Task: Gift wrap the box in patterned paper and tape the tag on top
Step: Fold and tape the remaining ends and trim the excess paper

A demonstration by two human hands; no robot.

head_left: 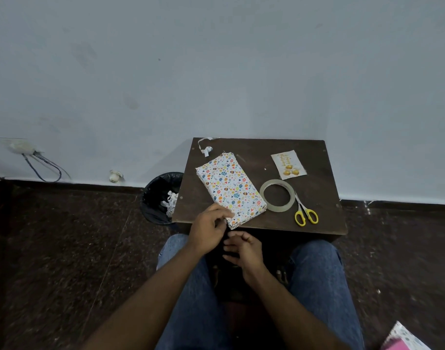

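Observation:
The box (230, 188), wrapped in white paper with coloured eggs and hearts, lies diagonally on the small dark table (317, 223). My left hand (208, 227) touches its near corner, fingers curled at the paper's edge. Just below the table's front edge hovers my right hand (244, 250), loosely curled and holding nothing. The gift tag (288, 164), a white card with gold ornaments, lies at the back right. A roll of clear tape (277, 192) rests right of the box, and yellow-handled scissors (305, 212) lie beside the roll.
A paper offcut strip (206, 147) lies at the table's back left corner. A black bin (160, 198) with paper scraps stands on the floor left of the table. More patterned paper (406, 337) shows at the bottom right. A wall rises directly behind the table.

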